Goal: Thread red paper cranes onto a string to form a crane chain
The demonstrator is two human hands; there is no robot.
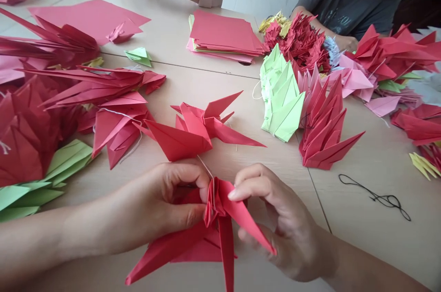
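Low in the middle, both hands are on a red folded paper crane (220,204) with long pointed flaps. My left hand (172,204) pinches its middle between thumb and fingers. My right hand (282,223) is closed round one flap on the right, its fingertip on the upper edge. A white string (206,165) runs from the held piece up toward a second red folded paper crane (189,129), which lies on the table just beyond my hands. More red paper shows beneath the held piece, partly covered by it.
Red folded paper (31,131) is heaped at left above green pieces (51,177). Paper sheets (223,32) are stacked farther back. Green folded paper (280,99) and red folded paper (324,131) stand at right, near a black cord (379,195). Two people sit across the table.
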